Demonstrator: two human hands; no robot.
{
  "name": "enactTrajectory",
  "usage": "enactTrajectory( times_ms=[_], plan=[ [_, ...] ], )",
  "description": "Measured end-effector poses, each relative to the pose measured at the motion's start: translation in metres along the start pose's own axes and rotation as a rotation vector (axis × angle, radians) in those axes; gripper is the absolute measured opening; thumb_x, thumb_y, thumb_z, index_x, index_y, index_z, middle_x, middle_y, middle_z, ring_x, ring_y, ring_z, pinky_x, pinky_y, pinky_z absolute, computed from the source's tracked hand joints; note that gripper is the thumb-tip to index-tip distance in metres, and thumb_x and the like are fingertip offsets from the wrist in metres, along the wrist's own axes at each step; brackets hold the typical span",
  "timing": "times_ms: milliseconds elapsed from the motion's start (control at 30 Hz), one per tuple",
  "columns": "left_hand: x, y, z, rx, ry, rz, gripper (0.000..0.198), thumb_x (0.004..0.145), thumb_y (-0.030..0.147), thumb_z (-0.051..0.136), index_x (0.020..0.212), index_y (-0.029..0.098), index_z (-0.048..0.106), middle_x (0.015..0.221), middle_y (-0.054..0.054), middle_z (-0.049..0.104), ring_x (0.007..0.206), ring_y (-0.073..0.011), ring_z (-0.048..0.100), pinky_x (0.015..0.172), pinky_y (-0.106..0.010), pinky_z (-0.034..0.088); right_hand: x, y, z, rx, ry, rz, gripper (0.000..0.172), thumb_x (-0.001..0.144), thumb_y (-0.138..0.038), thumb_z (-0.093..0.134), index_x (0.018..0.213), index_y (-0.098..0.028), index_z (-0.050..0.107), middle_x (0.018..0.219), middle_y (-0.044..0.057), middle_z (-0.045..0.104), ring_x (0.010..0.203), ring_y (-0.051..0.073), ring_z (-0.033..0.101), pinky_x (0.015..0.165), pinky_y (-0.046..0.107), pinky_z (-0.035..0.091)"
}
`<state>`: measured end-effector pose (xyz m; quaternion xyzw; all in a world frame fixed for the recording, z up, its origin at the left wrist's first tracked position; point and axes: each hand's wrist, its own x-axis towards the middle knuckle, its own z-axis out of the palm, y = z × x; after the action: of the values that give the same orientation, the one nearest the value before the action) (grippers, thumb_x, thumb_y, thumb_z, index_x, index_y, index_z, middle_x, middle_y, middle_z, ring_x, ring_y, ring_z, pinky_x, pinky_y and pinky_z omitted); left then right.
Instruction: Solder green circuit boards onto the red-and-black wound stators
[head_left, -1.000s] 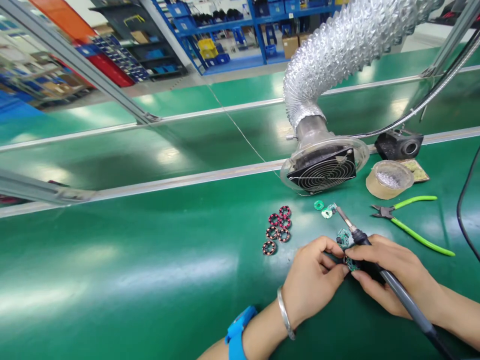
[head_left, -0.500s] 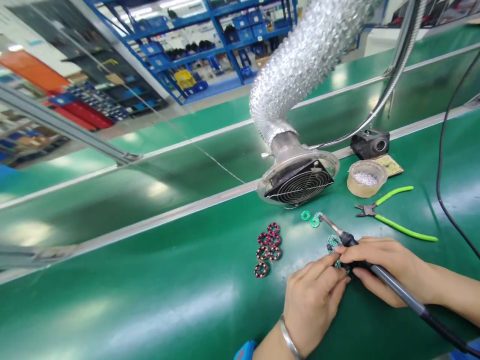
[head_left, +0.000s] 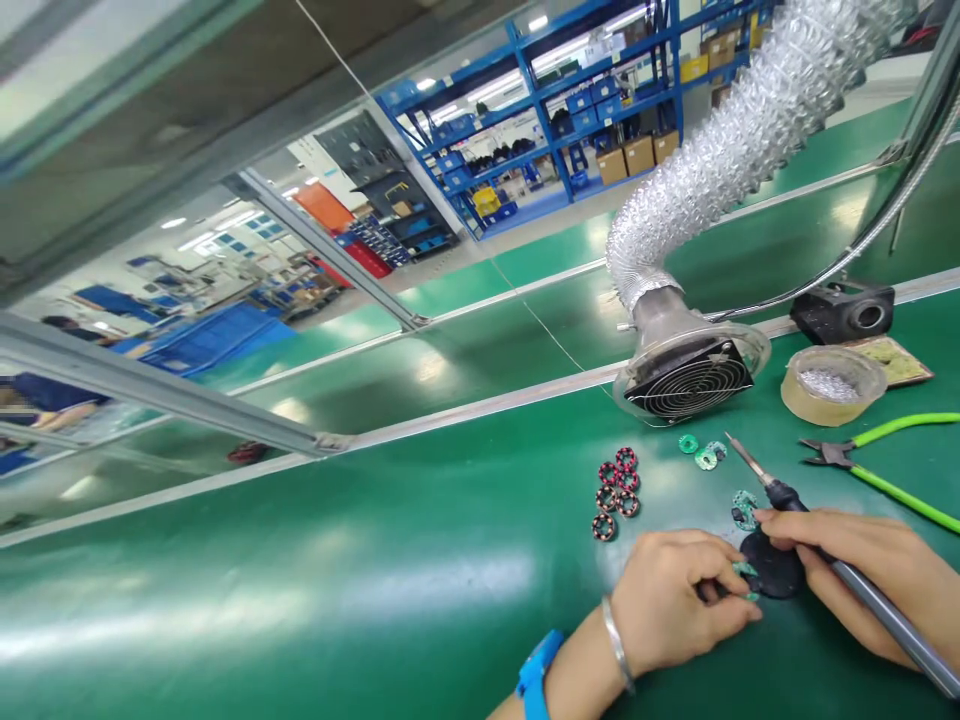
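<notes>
My right hand [head_left: 874, 565] grips a soldering iron [head_left: 881, 605], its bare metal tip pointing up and away over the bench. Pinched in my left hand [head_left: 679, 595] is a small green circuit board [head_left: 745, 569], mostly covered by the fingers, at the left edge of a round black pad [head_left: 776, 572]. Just beyond the pad lie more ring-shaped circuit boards [head_left: 744, 508], close to my right fingertips. Farther back, near the iron's tip, sit a few small green boards [head_left: 706, 458]. Several copper-wound ring coils [head_left: 627, 502] are grouped to the left.
A fume extractor fan [head_left: 690, 385] on a silver duct [head_left: 705, 180] hangs over the bench [head_left: 337, 600]. To the right are green-handled cutters [head_left: 836, 453], a round tub of metal bits [head_left: 832, 390], a yellowish sponge [head_left: 892, 360] and a black iron holder [head_left: 844, 312].
The view has swung left, so things appear farther right. My hands have parted, uncovering the black pad, and the iron's tip now stands clear of the small green boards.
</notes>
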<state>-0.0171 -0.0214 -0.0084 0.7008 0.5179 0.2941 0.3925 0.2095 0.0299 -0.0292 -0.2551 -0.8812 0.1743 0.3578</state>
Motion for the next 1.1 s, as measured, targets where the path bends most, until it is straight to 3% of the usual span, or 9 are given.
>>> enactTrajectory(
  times_ms=[133,300,367,433,500,600,733,933,1100],
  plan=[
    [-0.008,0.005,-0.036,0.327,-0.111,0.003,0.008,0.073,0.015,0.073,0.075,0.022,0.070,0.091,-0.002,0.075,0.072,-0.0141,0.066,0.069,-0.023,0.050,0.002,-0.002,-0.001,0.003,-0.006,0.000,0.037,0.086,-0.005,0.048,0.118,-0.020,0.058,0.104,0.003,0.073,0.085,0.017,0.073,0.073,0.023,0.062],
    [-0.012,0.020,-0.066,0.537,-0.238,-0.098,0.026,0.066,0.012,0.073,0.088,0.023,0.065,0.083,0.002,0.068,0.065,-0.0147,0.058,0.064,-0.025,0.045,0.004,-0.003,-0.002,0.000,-0.043,-0.005,0.036,0.088,-0.006,0.045,0.119,-0.021,0.056,0.099,0.004,0.073,0.078,0.017,0.072,0.065,0.025,0.060],
    [-0.013,0.022,-0.074,0.521,-0.220,-0.098,0.037,0.062,0.012,0.073,0.095,0.023,0.062,0.094,0.000,0.067,0.074,-0.0174,0.059,0.069,-0.028,0.048,0.004,-0.003,-0.001,0.010,-0.049,-0.005,0.036,0.088,-0.006,0.045,0.120,-0.021,0.055,0.098,0.004,0.073,0.077,0.018,0.072,0.063,0.027,0.059],
    [-0.013,0.018,-0.080,0.571,-0.112,-0.098,0.040,0.064,0.008,0.068,0.100,0.021,0.060,0.103,-0.004,0.064,0.089,-0.0218,0.058,0.081,-0.033,0.048,0.004,-0.004,-0.001,0.021,-0.049,0.005,0.036,0.089,-0.007,0.046,0.120,-0.022,0.055,0.098,0.004,0.073,0.077,0.019,0.072,0.063,0.027,0.059],
    [-0.009,0.011,-0.083,0.679,0.000,-0.112,0.042,0.066,0.005,0.064,0.105,0.020,0.062,0.108,-0.007,0.060,0.097,-0.0256,0.055,0.087,-0.040,0.046,0.004,-0.004,0.000,0.027,-0.042,0.012,0.036,0.089,-0.007,0.046,0.119,-0.022,0.056,0.098,0.004,0.073,0.078,0.019,0.072,0.064,0.028,0.059],
    [-0.003,-0.001,-0.081,0.779,0.053,-0.121,0.041,0.070,0.008,0.067,0.109,0.021,0.065,0.107,-0.008,0.058,0.096,-0.0271,0.052,0.087,-0.044,0.046,0.005,-0.004,0.000,0.027,-0.031,0.003,0.035,0.089,-0.006,0.045,0.120,-0.021,0.055,0.101,0.005,0.073,0.080,0.020,0.072,0.066,0.028,0.060],
    [0.003,-0.007,-0.078,0.789,0.061,-0.074,0.035,0.076,0.010,0.069,0.109,0.023,0.067,0.106,-0.007,0.059,0.096,-0.0255,0.052,0.086,-0.043,0.046,0.004,-0.003,0.002,0.040,-0.040,0.010,0.036,0.090,-0.006,0.045,0.122,-0.021,0.053,0.104,0.006,0.072,0.084,0.019,0.072,0.072,0.029,0.060],
    [0.002,-0.014,-0.083,0.793,-0.010,0.031,0.048,0.075,0.001,0.068,0.115,0.028,0.067,0.116,-0.007,0.060,0.099,-0.0246,0.053,0.088,-0.044,0.047,0.000,-0.002,0.004,0.081,-0.016,0.077,0.034,0.091,-0.007,0.045,0.120,-0.021,0.054,0.106,0.007,0.071,0.087,0.018,0.071,0.076,0.026,0.059],
    [0.003,-0.027,-0.085,0.796,0.010,0.075,0.036,0.077,0.003,0.070,0.106,0.024,0.071,0.118,-0.009,0.061,0.100,-0.0259,0.055,0.087,-0.045,0.049,-0.001,-0.001,0.004,0.070,-0.008,0.066,0.034,0.090,-0.008,0.044,0.120,-0.022,0.054,0.106,0.005,0.071,0.087,0.016,0.072,0.075,0.023,0.058]
  ],
)
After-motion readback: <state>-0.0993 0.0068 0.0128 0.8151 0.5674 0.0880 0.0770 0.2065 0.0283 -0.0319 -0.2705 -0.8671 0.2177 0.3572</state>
